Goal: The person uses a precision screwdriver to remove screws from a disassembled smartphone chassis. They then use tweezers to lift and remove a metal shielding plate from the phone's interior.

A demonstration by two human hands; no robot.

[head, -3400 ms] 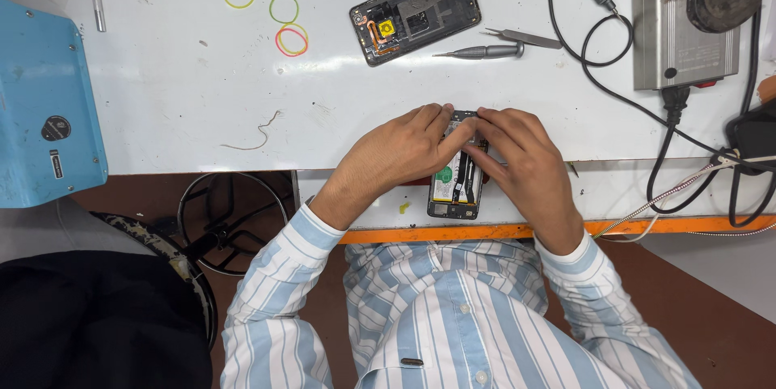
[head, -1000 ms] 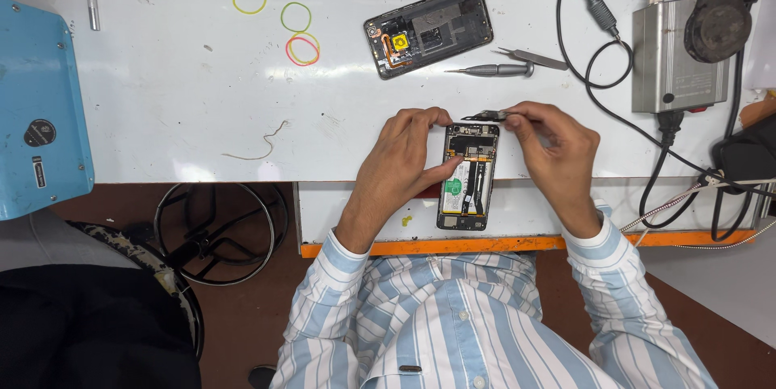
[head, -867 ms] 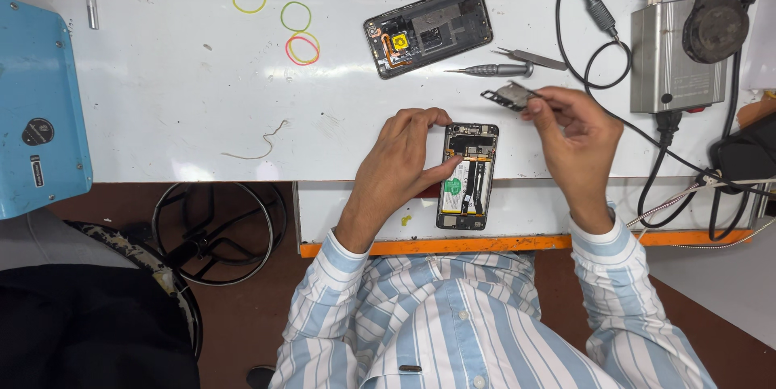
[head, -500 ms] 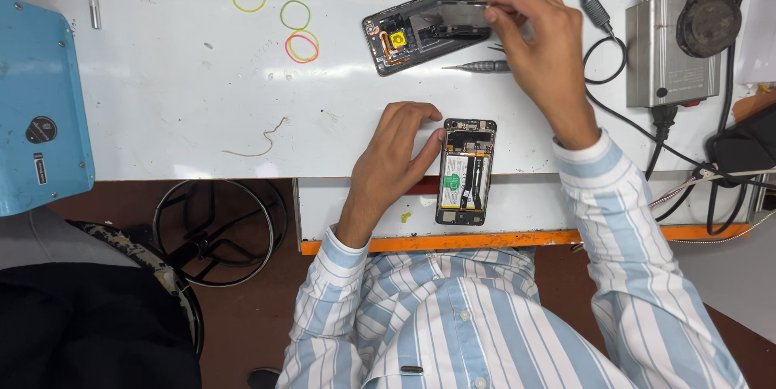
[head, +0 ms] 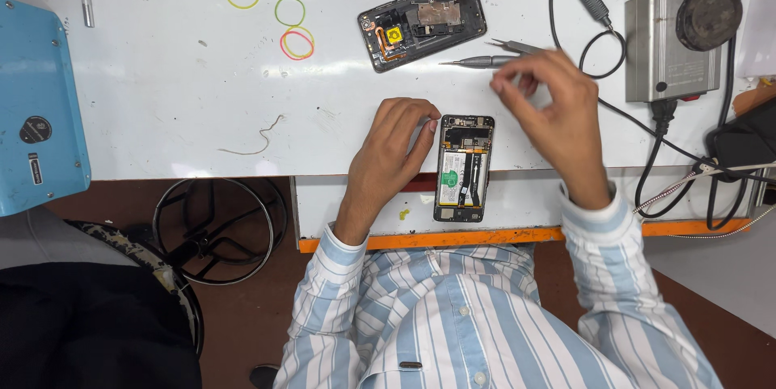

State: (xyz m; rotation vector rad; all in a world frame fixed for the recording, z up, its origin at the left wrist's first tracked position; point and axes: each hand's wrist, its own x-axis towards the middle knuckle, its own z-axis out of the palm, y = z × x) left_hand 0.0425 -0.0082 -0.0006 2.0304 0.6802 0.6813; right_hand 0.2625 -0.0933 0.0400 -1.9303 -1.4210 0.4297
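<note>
Beside the opened phone, left hand steadies.

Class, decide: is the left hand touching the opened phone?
Touching. The head view shows the left hand with fingertips pressed against the opened phone's left edge.

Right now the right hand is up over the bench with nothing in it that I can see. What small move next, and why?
Probably lower the right hand onto the precision screwdriver just beyond its fingers. The opened phone lies with its insides exposed, steadied at its edge by the left hand, and the screwdriver and tweezers are the nearest tools.
</note>
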